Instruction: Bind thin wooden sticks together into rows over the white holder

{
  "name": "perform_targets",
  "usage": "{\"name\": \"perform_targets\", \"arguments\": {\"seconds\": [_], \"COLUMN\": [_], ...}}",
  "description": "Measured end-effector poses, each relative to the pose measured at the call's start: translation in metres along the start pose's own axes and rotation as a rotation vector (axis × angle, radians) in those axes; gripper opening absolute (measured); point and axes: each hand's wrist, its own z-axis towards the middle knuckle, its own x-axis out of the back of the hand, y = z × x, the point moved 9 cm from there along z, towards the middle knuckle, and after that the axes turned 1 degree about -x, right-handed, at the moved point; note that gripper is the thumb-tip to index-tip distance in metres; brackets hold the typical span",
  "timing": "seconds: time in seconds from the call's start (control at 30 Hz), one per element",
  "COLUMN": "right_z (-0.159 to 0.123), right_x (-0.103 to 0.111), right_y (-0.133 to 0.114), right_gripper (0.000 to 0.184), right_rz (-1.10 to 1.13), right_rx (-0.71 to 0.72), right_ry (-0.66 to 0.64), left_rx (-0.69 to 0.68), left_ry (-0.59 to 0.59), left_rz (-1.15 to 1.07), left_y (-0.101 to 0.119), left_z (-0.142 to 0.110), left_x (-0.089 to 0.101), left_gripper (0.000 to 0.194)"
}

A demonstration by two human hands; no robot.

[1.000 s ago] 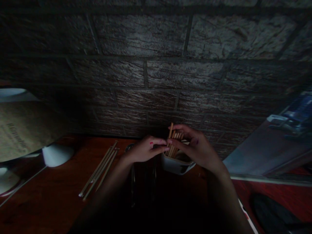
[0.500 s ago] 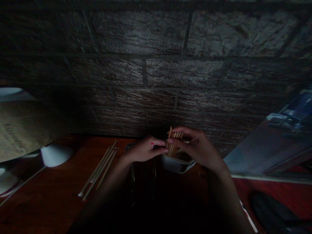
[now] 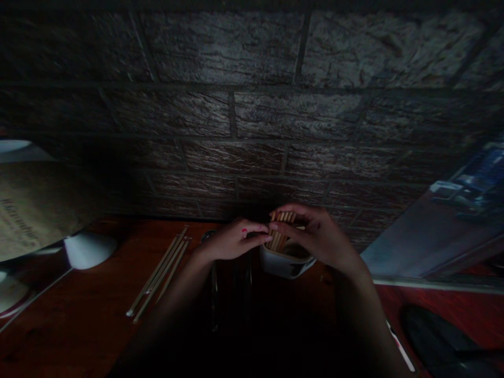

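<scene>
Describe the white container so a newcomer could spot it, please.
Start at the brick wall and drop to the table at its foot. There, by the right hand, sits the container. Unlike the white cone further left, it has brown sticks in it.

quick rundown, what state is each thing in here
white container: upright, open-topped, partly filled
brown sticks: bunched upright in its left part
right hand: closed around the brown sticks
left hand: fingertips at the leftmost stick, pinch unclear
pale sticks: lying loosely on the table
white cone: resting on the table
brown lettered object: cut off by picture edge
shiny handle: mostly lost in shadow
</scene>
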Motion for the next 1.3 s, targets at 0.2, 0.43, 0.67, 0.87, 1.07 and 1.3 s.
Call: {"name": "perform_targets", "arguments": {"seconds": [0.2, 0.43, 0.67, 0.87, 1.07, 1.3], "right_z": [0.001, 0.000, -0.001, 0.000, 0.000, -0.001], "right_x": [-0.001, -0.004, -0.003, -0.002, -0.001, -0.001], "right_y": [-0.002, 0.002, -0.001, 0.002, 0.004, 0.006], "right_gripper": [0.023, 0.024, 0.018, 0.018, 0.020, 0.019], "right_rz": [0.041, 0.130, 0.100, 0.090, 0.115, 0.125], "right_rx": [0.013, -0.018, -0.008, -0.005, 0.001, -0.009], "right_ry": [-0.012, -0.074, -0.110, -0.096, -0.086, -0.079], "left_rx": [-0.001, 0.017, -0.003, 0.015, 0.019, 0.012], "left_ry": [-0.017, 0.022, 0.107, 0.136, 0.154, 0.178], "left_rz": [-0.013, -0.060, -0.041, -0.069, -0.082, -0.103], "left_y": [-0.001, -0.002, 0.002, -0.002, -0.003, 0.000], "left_z": [0.000, -0.001, -0.001, 0.000, -0.001, 0.000], "left_x": [-0.002, 0.000, 0.009, 0.011, 0.010, 0.010], "left_gripper": [0.028, 0.027, 0.024, 0.023, 0.024, 0.025]}}
